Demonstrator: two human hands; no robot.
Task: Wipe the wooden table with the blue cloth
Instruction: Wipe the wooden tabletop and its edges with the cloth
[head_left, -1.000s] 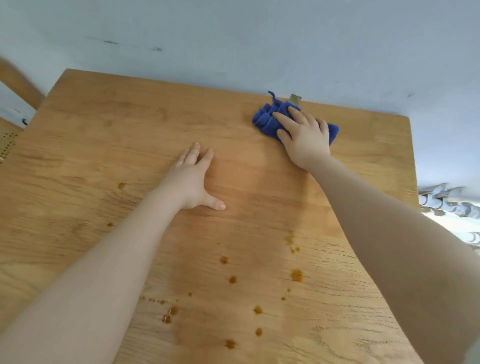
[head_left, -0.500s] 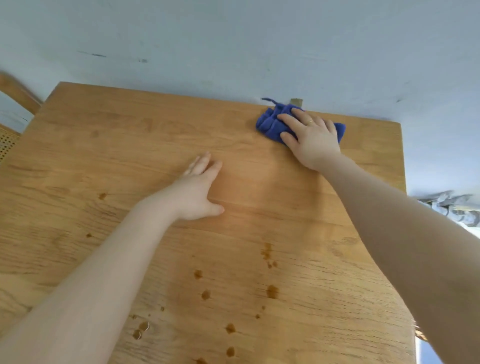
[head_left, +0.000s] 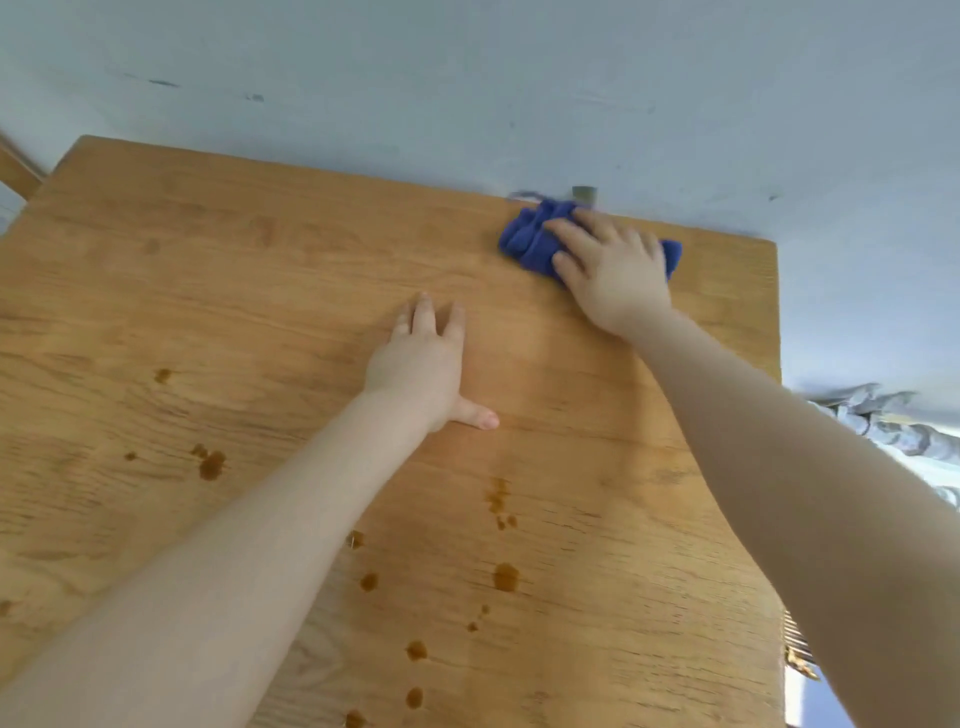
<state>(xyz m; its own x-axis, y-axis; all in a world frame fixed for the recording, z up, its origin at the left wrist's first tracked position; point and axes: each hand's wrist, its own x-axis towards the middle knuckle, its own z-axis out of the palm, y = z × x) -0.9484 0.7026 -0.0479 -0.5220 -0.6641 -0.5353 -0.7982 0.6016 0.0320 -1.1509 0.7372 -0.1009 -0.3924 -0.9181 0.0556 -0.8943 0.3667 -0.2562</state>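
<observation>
Blue, soft pile fabric: the blue cloth (head_left: 530, 240) lies bunched at the far right of the wooden table (head_left: 260, 291), touching or just beside the far edge where the top meets the pale wall (head_left: 467, 78). The right hand (head_left: 610, 273) lies flat on it, fingers spread and pressing down rather than curled around it; cloth shows past the hand on both sides. The left hand (head_left: 423, 358) rests open, palm down, on bare wood near the middle of the table, holding nothing, apparently as a brace.

Handling, as judged: the cloth is light and limp, folds under pressure, and should slide readily on the smooth top. It is best controlled by a flat palm over the middle of the bunch, with fingertips pinning the leading fold so that it does not roll or trail.

Brown spots (head_left: 505, 577) are scattered over the near half of the table, well apart from the cloth; that area appears unwiped.

Against the picture half a second back: cloth and right hand keep the same place at the far edge, the left hand's fingers now point more directly away, and the view has shifted slightly.
</observation>
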